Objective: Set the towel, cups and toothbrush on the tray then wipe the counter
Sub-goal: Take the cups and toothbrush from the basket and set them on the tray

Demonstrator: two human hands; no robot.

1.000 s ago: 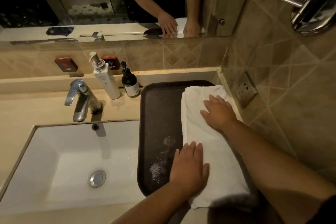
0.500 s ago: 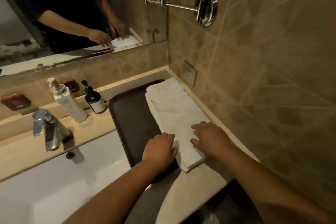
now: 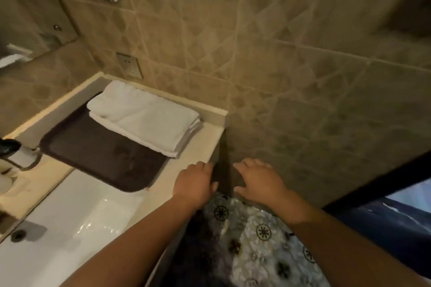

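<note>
Dark bottle (image 3: 9,145) cut off at left edge, tray (image 3: 70,144) — far side under towel (image 3: 144,116)

— Where's the towel (image 3: 144,117)?
— White, folded flat, lying along the far right side of the tray (image 3: 98,154).
— And the tray?
— Dark brown, flat on the desk (image 3: 198,144), its near-left part bare.

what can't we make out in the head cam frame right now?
- Cups, toothbrush: none visible in the head view.
- Dark bottle: cut off by left edge.
- Tray: right side hidden under towel.
- Left hand, right hand: empty; contact with counter edge unclear.
</note>
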